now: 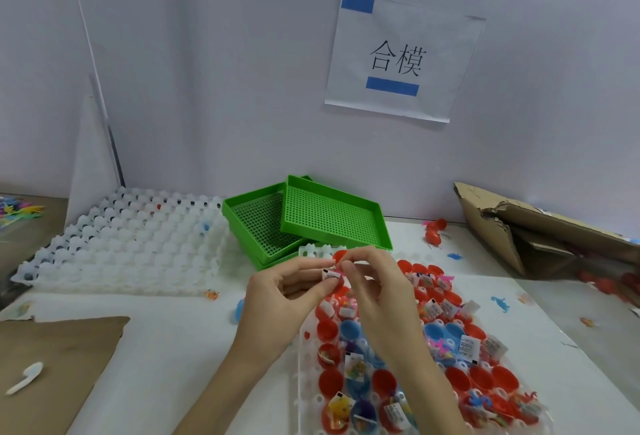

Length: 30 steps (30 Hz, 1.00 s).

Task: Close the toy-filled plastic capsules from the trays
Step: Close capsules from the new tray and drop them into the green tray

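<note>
Both grips meet just above the far end of the filled tray (304,365): the left hand (287,292) curls its fingers round a red capsule (337,284) with a small printed slip (329,274) poking out of it, and the right hand (374,282) pinches at the top of that same capsule from the other side. A red half (341,255) shows just beyond the fingertips; whether it is the lid of this capsule or a piece sitting in the tray behind, I cannot tell from where I stand.

The capsule sits between the two hands, fingertips touching or nearly so, with the left hand underneath as the cradle and the right hand above and slightly to the right. Its seam is hidden by the fingers, so its axis is unclear. My guess is that the coming move is a squeeze of the two hands toward each other, once the slip is tucked inside.

Directly below the wrists, the white tray holds rows of open red and blue capsules (356,330), many with toys and slips in them, none yet closed so far as I can see. Further out on the worktop (180,348) lie a stack of empty white trays (121,244), two green baskets (329,216), a torn cardboard box (540,237) and a paper sign (398,56) on the wall.
</note>
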### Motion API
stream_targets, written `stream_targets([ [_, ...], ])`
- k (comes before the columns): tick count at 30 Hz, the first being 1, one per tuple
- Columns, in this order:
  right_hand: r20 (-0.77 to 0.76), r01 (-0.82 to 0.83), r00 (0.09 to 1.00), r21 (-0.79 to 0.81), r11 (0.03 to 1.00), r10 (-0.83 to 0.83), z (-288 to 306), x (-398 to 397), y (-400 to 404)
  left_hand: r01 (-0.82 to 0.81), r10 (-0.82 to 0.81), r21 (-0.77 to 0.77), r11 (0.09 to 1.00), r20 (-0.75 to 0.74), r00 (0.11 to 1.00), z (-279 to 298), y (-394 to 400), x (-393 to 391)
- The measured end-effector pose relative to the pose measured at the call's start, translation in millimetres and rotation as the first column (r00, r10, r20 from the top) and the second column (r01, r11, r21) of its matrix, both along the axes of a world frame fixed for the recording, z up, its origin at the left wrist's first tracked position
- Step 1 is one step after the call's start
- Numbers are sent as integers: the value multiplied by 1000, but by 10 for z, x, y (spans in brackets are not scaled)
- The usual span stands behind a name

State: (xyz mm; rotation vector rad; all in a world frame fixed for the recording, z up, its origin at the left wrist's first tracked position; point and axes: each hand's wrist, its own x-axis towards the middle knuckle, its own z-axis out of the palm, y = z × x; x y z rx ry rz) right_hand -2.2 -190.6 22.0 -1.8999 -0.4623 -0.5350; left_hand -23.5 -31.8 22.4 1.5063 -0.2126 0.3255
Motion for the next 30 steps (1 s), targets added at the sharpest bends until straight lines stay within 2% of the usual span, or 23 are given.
stream_targets([
  [6, -36, -88, 995, 15, 996, 89, 42, -28, -28, 26, -29, -73, 997, -34, 999, 27, 22, -9],
  [13, -144, -83, 980, 322, 943, 135, 90, -51, -32, 34, -45, -143, 989, -70, 997, 42, 0, -7],
  [20, -234, -125, 948, 348, 929, 215, 105, -66, -31, 95, -132, -217, 972, -162, 978, 52, 57, -5],
  [24, -278, -159, 918, 399, 903, 284, 94, -63, -52, 149, -180, -182, 972, -162, 970, 59, 63, -16],
  [28, -319, -208, 823, 601, 772, 470, 83, -30, -77, 215, -242, -161, 963, -169, 956, 62, 118, 8],
  [30, -307, -242, 799, 624, 743, 517, 91, -36, -71, 233, -264, -173, 957, -187, 946, 44, 141, 21],
])
